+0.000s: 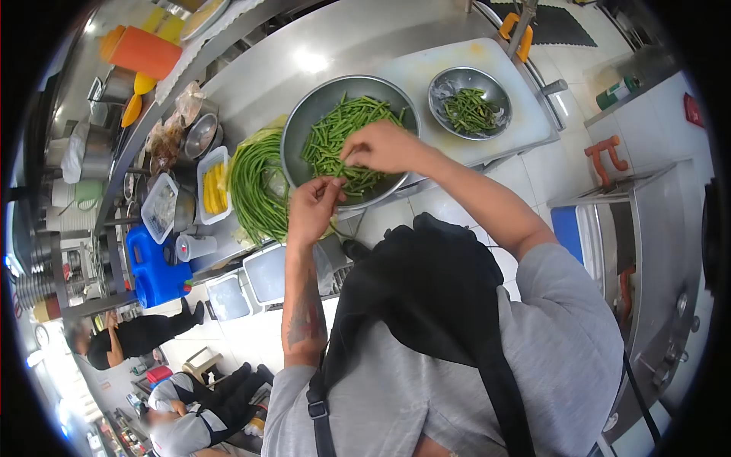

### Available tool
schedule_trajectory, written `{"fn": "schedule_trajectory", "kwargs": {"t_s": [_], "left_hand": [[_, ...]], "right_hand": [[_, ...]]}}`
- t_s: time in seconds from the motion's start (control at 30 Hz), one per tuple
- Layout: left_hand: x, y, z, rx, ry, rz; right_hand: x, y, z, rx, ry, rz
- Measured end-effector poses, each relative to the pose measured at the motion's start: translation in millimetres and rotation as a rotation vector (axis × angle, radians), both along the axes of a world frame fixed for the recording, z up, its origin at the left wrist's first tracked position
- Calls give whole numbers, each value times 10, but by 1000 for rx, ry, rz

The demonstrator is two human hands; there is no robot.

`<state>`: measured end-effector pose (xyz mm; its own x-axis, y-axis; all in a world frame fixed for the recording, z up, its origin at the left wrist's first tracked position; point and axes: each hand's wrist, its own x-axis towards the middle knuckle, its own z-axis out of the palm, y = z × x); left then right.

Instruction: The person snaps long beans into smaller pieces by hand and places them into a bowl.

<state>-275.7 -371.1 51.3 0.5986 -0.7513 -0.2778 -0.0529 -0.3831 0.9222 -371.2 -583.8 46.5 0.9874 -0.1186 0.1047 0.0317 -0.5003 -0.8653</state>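
Observation:
Cut green beans (335, 129) lie in a large steel bowl (295, 122) on the steel counter. Over the bowl's near left rim, my left hand (314, 206) has its thumb and fingertips pressed together, with a thin green bean between them. My right hand (381, 146) is above the cut beans, its fingers curled in a pinch; whatever lies between those fingertips is too small to tell. A bundle of long uncut beans (255, 179) rests left of the bowl. To the right, a smaller steel bowl (495, 90) holds darker cut pieces.
The small bowl stands on a white cutting board (533, 122). Left are a tray of yellow pieces (215, 188), a clear container (158, 208) and a blue jug (152, 266). An upper shelf (145, 114) overhangs the left side. Other people (145, 339) are at lower left.

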Motion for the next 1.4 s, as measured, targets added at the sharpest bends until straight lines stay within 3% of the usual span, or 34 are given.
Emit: {"fn": "schedule_trajectory", "kwargs": {"t_s": [0.03, 0.1, 0.2, 0.27, 0.3, 0.33, 0.37, 0.43, 0.5, 0.53, 0.6, 0.63, 0.67, 0.7, 0.83, 0.93, 0.97, 1.0, 1.07, 1.2, 1.27, 1.3, 1.37, 1.4], "left_hand": [[-29, 13, 10, 2, -93, -5], [10, 40, -18, -4, -86, -4], [22, 45, -45, 12, -74, -16], [19, -30, -32, 15, -80, -20], [-8, -74, -26, 83, -265, 28], [-35, -102, -24, 154, -449, 77], [-43, -130, -64, 155, -452, 74], [-48, -168, -177, 195, -763, 85], [-16, -185, -160, 233, -693, 78], [41, -171, -188, 170, -587, 71], [130, -143, -174, 107, -476, 70], [171, -131, -131, 108, -251, 17], [195, -119, -104, 106, -28, -37], [194, -93, -98, 104, -28, -36], [225, 17, -28, 10, 47, -51], [198, -10, -13, 15, 73, -62], [197, -45, -8, 0, 76, -66], [174, -86, -40, -3, 74, -67], [97, -147, -138, 179, -451, 31], [111, -167, -119, 158, -476, 48], [182, -130, -82, 136, -290, -31], [197, -122, -61, 139, -286, -29], [210, -112, -27, 58, 65, -50], [199, -74, -26, 36, 28, -70]], "right_hand": [[-14, -70, -11, 12, -18, -100], [-15, -167, 17, -1, 50, -70], [-20, -92, -127, 181, 15, 115], [30, 51, -148, -105, -193, 38], [43, 163, -138, -105, -196, 33], [51, 309, -129, -360, -122, -99], [88, 401, -136, -614, -44, -233], [206, 363, -297, -626, 30, -270], [233, 251, -366, -700, -354, -277], [205, 227, -415, -698, -353, -275], [92, 195, -152, -332, -300, -43], [75, 171, -54, -332, -297, -40], [70, 135, 38, -279, -114, -20], [80, 102, 83, -228, 66, -1], [76, -208, -13, -81, -55, -133], [110, -108, -51, 224, 60, 79], [119, -10, -21, 220, 58, 77], [126, 92, -2, -90, 34, 11], [152, 320, -133, -634, -27, -193], [237, 272, -301, -629, -115, -290], [215, 206, -272, -355, -446, -112], [199, 179, -149, -352, -442, -110], [172, 93, 57, -166, 40, 58], [200, -9, -4, -140, -20, 33]]}}
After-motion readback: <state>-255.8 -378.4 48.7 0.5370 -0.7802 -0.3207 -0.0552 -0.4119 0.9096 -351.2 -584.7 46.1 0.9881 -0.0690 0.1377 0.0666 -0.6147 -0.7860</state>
